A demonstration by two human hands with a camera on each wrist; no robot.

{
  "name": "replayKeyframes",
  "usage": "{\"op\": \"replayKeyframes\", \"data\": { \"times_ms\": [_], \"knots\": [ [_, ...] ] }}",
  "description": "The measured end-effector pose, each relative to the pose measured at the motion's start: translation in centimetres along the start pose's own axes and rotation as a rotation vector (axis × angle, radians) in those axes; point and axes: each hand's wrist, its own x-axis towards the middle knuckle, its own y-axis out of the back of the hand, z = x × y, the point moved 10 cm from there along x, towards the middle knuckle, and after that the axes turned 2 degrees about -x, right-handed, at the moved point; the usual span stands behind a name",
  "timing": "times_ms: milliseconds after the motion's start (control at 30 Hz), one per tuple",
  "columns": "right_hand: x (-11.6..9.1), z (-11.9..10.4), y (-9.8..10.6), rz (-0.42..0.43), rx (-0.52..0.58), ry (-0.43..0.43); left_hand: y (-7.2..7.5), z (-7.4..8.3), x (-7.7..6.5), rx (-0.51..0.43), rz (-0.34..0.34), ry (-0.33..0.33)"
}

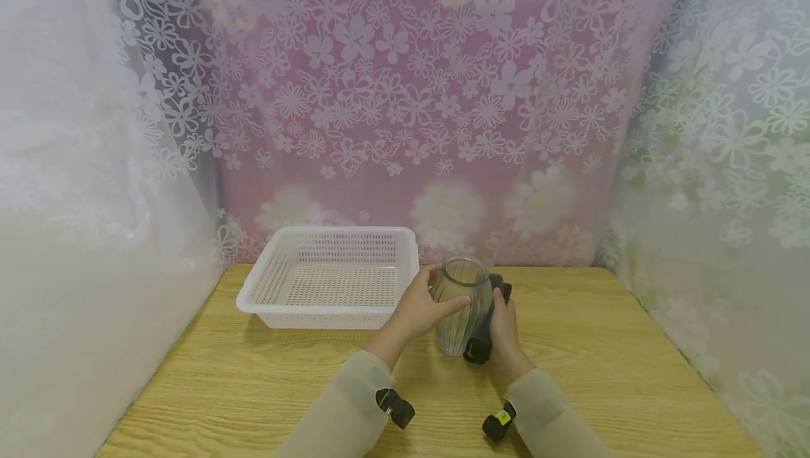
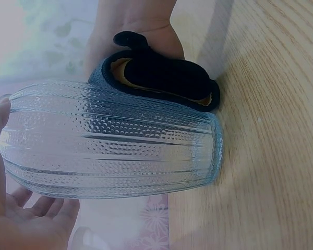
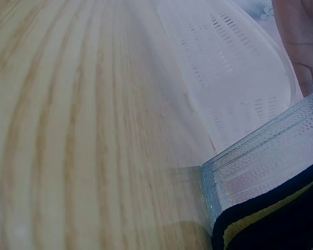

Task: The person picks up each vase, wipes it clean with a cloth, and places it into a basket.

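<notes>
A clear ribbed glass vase (image 1: 449,328) with a dimpled surface stands upright, its base at the tabletop. My left hand (image 1: 420,307) holds its upper part from the left, thumb across the near side and fingers behind. On the vase's right side, my right hand (image 1: 504,324) grips a dark folded cloth-like pad (image 1: 482,335), which lies against the glass. In the left wrist view the pad (image 2: 161,80) shows black edging and a yellowish inner layer. The right hand's fingers are mostly hidden behind the pad and vase.
A white perforated plastic basket (image 1: 325,317) sits to the left of the vase, close to the left hand. The wooden table (image 1: 607,373) runs up to a pink flowered curtain (image 1: 411,127) at the back, with pale curtains at both sides.
</notes>
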Motion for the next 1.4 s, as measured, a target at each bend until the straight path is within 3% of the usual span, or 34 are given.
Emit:
{"op": "replayKeyframes", "data": {
  "times_ms": [367, 633, 933, 1400],
  "knots": [
    [0.3, -0.4, 0.8, 0.026, -0.056, 0.034, 0.0, -0.2, 0.1, 0.002, -0.004, 0.002],
    [-0.2, -2.9, 1.7, 0.028, -0.085, 0.126, 0.0, -0.1, 0.1, -0.005, -0.004, -0.006],
    [-1.3, -5.3, 2.3, 0.072, -0.045, 0.164, 0.0, -0.3, 0.1, -0.001, -0.003, -0.006],
    [-3.9, -9.7, 2.1, 0.138, -0.088, 0.395, 0.1, -0.1, -0.1, -0.003, -0.005, -0.004]
  ]
}}
